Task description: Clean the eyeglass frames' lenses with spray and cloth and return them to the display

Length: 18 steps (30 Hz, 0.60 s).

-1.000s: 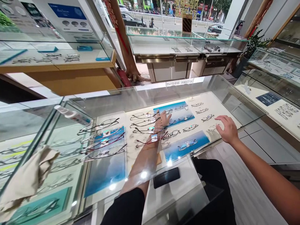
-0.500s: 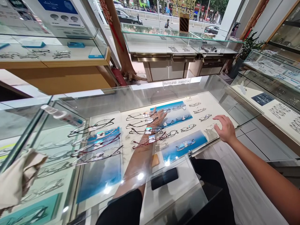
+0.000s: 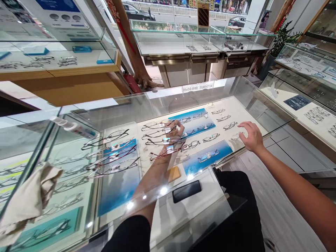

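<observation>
My left hand (image 3: 178,130) is inside the glass display case, seen through the glass top, its fingers curled in by the left edge of a blue display panel (image 3: 193,112) that bears several eyeglasses. Glare and the frames in front partly cover the fingers, and what they hold cannot be made out. Several tagged eyeglasses (image 3: 160,141) lie in a column over my left wrist. My right hand (image 3: 253,136) is open, thumb and fingers apart, at the case's front right edge, beside a pale pair of glasses (image 3: 235,136). Another pair of eyeglasses (image 3: 208,156) sits on the front blue panel.
A black phone (image 3: 187,191) lies near my lap, with an orange-brown pad (image 3: 174,174) just above it. On the left are a beige cloth (image 3: 33,203) and a white spray bottle (image 3: 73,127). Other glass showcases (image 3: 178,42) stand across the aisle and to the right.
My left hand's fingers, spread before, have curled in, and the hand has drawn back slightly. My right hand stays by the case edge. The view has tilted down a little.
</observation>
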Motion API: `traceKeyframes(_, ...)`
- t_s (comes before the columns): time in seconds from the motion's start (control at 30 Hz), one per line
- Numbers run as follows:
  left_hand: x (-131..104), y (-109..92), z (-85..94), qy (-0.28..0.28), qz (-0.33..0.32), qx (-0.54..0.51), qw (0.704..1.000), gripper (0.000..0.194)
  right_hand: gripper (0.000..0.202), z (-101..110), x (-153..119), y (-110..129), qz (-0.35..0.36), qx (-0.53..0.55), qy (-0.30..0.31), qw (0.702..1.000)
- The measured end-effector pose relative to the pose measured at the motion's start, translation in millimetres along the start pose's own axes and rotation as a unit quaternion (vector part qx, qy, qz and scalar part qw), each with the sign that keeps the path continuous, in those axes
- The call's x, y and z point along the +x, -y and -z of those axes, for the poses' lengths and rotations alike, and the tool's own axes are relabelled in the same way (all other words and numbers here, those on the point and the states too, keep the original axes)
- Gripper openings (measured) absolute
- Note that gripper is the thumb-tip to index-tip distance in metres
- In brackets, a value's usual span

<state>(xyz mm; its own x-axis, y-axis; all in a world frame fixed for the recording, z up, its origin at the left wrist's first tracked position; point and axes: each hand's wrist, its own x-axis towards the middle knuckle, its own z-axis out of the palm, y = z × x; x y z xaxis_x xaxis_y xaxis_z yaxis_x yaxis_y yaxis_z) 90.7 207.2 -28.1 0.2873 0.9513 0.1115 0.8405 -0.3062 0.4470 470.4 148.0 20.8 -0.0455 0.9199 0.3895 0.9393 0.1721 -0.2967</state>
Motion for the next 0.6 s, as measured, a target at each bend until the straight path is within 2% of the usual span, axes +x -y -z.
traceKeyframes(0.07,3.0,-7.3,-13.8,-0.031,0.022,-0.013,0.999,0.03,0.031,-1.0,0.4,-0.5,-0.003,-0.005,0.005,1.0)
traceKeyframes(0.13,-8.1,-21.2,-30.9,-0.05,0.029,-0.043,0.997,0.026,0.032,-2.1,1.0,-2.1,-0.002,-0.016,0.012,1.0)
traceKeyframes(0.23,-41.9,-47.8,-53.6,-0.024,0.009,-0.067,0.997,0.019,0.035,-5.0,2.5,-6.6,0.008,-0.035,0.012,0.999)
traceKeyframes(0.33,-80.2,-70.7,-61.6,0.041,-0.022,-0.093,0.995,0.012,0.033,-9.7,5.3,-11.8,0.024,-0.029,-0.006,0.999)
traceKeyframes(0.43,-113.6,-83.1,-49.6,0.109,-0.041,-0.118,0.986,0.011,0.03,-14.8,9.2,-15.2,0.039,-0.007,-0.032,0.999)
traceKeyframes(0.6,-155.8,-82.5,3.3,0.293,-0.079,-0.179,0.936,0.018,0.026,-19.6,14.3,-21.4,0.049,0.019,-0.051,0.997)
